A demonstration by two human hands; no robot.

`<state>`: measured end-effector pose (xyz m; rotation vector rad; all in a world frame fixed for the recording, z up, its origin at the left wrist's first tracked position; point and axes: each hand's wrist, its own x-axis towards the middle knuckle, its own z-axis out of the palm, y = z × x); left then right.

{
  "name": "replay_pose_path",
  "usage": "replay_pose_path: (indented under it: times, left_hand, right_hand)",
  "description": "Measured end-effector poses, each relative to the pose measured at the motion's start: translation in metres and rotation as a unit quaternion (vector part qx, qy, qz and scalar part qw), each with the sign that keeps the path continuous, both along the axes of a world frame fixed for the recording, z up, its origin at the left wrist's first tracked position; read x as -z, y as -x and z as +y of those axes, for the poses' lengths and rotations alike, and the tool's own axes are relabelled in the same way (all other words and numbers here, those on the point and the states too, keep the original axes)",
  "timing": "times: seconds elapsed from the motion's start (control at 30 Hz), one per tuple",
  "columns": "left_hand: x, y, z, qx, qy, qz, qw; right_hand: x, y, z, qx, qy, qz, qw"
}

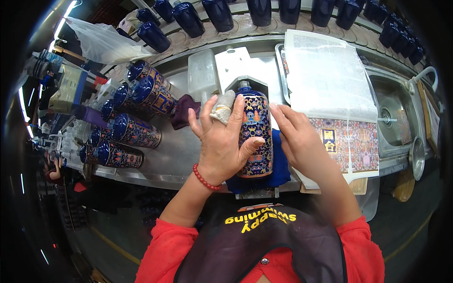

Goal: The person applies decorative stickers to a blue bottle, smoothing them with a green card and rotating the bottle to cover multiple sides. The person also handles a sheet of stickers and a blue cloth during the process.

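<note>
A dark blue bottle (258,153) with an ornate floral wrap lies on a blue cloth (282,172), its neck pointing away from me. My left hand (221,141) rests along the bottle's left side with its fingers spread; the index finger and thumb touch the wrap. One of its fingers wears a grey-white cover (222,106). At the bottle's right edge, my right hand (300,134) has its fingers stretched out, some of them partly hidden. To the right lies a printed sheet (347,162) with the same floral pattern, partly under a white sheet (325,78).
Several wrapped bottles (137,131) lie at the left beside a purple cloth (187,112). Plain blue bottles (218,14) stand along the far conveyor (247,24). A translucent tub (203,70) sits behind my left hand. At the right is a metal sink (391,101).
</note>
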<state>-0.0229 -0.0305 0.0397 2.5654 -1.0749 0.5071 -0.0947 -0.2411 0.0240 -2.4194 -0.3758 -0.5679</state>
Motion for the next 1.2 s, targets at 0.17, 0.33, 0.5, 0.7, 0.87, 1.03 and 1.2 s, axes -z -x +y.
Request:
replay_pose_path:
  times: [0.17, 0.33, 0.5, 0.7, 0.87, 1.03, 1.2]
  left_hand:
    - [0.001, -0.002, 0.001, -0.001, -0.005, -0.013, 1.0]
    - [0.003, -0.005, 0.001, 0.007, 0.002, -0.017, 1.0]
    - [0.003, -0.006, 0.001, 0.014, 0.013, -0.012, 1.0]
    - [-0.002, -0.007, 0.003, 0.031, 0.024, 0.004, 0.999]
    - [-0.009, -0.005, -0.005, 0.043, -0.029, -0.044, 0.998]
    - [-0.007, 0.0, -0.002, 0.074, 0.004, -0.002, 0.997]
    - [0.009, 0.031, 0.024, 0.06, 0.107, 0.047, 0.991]
  right_hand:
    - [0.0, -0.026, 0.0, -0.011, 0.007, 0.017, 1.0]
    - [-0.001, -0.027, 0.002, -0.008, 0.037, -0.011, 0.999]
    - [0.001, -0.028, 0.003, 0.001, 0.05, -0.006, 0.999]
    - [0.005, -0.027, 0.0, 0.002, 0.049, 0.003, 0.999]
    - [0.014, -0.028, 0.0, -0.001, 0.043, -0.005, 0.999]
    - [0.017, -0.033, -0.008, -0.022, 0.025, -0.042, 0.999]
    - [-0.003, -0.046, -0.013, -0.042, -0.04, -0.152, 0.987]
